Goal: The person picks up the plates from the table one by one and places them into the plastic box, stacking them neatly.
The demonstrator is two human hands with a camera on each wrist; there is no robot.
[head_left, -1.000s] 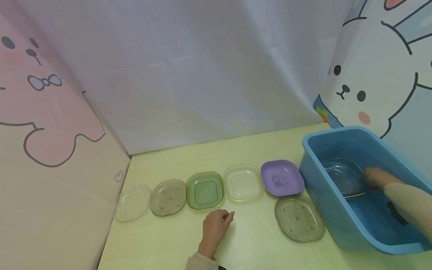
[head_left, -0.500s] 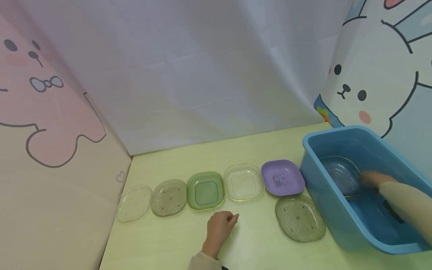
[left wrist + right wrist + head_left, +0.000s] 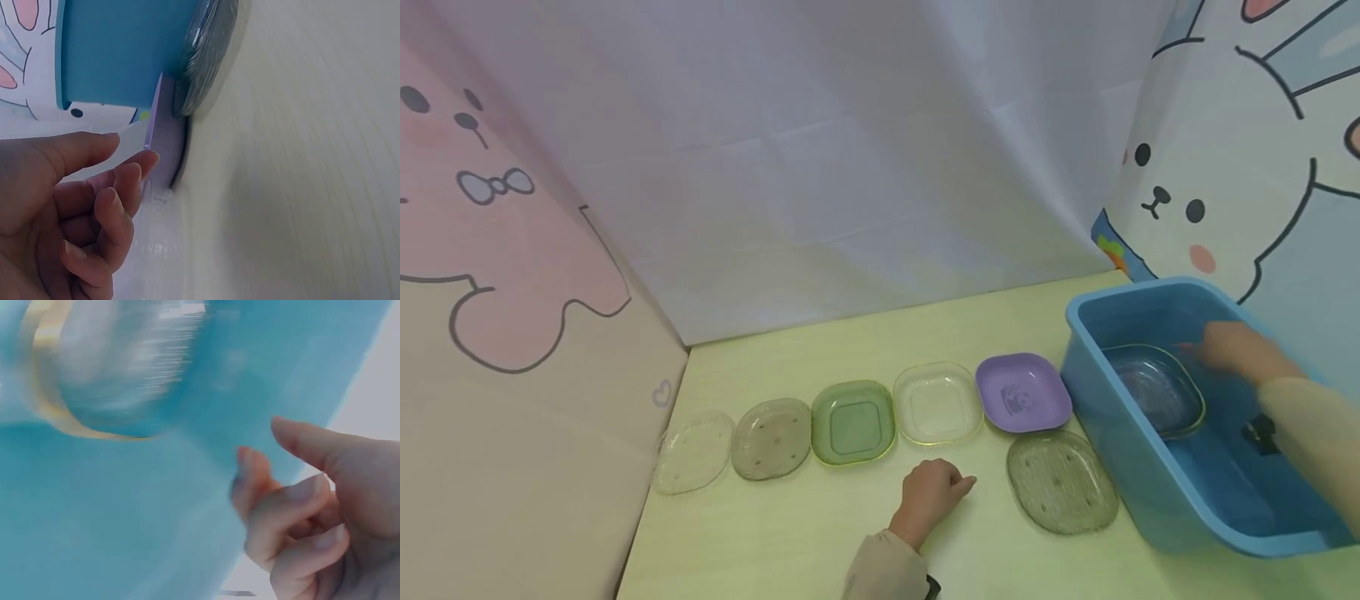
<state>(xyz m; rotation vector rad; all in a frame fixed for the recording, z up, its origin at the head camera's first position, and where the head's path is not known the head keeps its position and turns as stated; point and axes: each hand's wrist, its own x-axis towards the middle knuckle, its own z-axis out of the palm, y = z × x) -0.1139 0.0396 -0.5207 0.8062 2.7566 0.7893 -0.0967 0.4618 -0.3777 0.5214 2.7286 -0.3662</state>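
Observation:
A clear square dish with a gold rim (image 3: 1153, 392) lies inside the blue tub (image 3: 1165, 483); it also shows, blurred, in the right wrist view. My right hand (image 3: 1247, 350) hovers in the tub to the dish's right, apart from it, thumb and fingers spread loosely around nothing. Over the table, my left hand (image 3: 931, 498) hangs with loosely curled fingers and holds nothing. Nearest to it are a clear gold-rimmed plate (image 3: 937, 403), a purple plate (image 3: 1023, 392) with a printed figure, and a grey-green ribbed plate (image 3: 1062, 482).
Along the row to the left are a green plate (image 3: 853, 422), a brownish see-through plate (image 3: 772, 439) and a clear plate (image 3: 696, 452) by the left wall. The tub's high wall stands right beside the purple and ribbed plates. A white curtain (image 3: 850, 183) closes the back.
My right hand has let go of the clear dish and drawn back from it, up in the view. The dish now lies in the tub. My left hand has shifted to the right.

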